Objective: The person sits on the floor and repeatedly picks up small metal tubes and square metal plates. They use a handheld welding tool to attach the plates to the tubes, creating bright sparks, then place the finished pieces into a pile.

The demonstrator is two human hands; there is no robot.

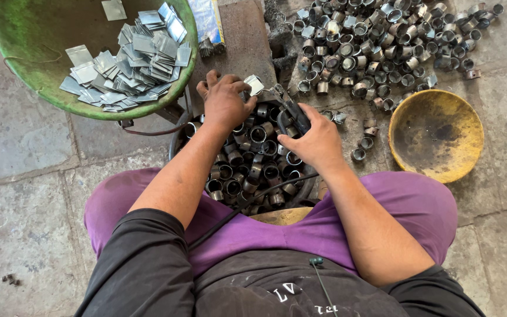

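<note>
Flat shiny metal plate, left hand, right hand, dark tool

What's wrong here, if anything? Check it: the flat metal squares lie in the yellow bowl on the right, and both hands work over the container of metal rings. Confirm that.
One thing is wrong. The flat metal squares lie in the green bowl at upper left; the yellow bowl on the right looks empty. The head view shows it. The left hand and right hand do work over the container of metal rings.
</note>
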